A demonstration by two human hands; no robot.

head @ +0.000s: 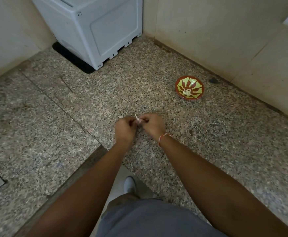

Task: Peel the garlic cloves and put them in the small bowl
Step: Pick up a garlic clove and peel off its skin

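A garlic clove (138, 120) with pale skin sticking up is pinched between both hands over the speckled stone counter. My left hand (124, 130) grips it from the left, fingers curled. My right hand (152, 125), with a red and white thread at the wrist, pinches it from the right. Most of the clove is hidden by the fingers. The small bowl (189, 87), red with a yellow-green flower pattern, sits farther back to the right and holds a few pale garlic pieces (187, 92).
A white plastic appliance (95, 26) on a black mat stands in the back corner. Tiled walls close the counter at the back and right. The counter's front edge (81, 170) runs diagonally below my left arm, with floor and a shoe (130, 184) beneath.
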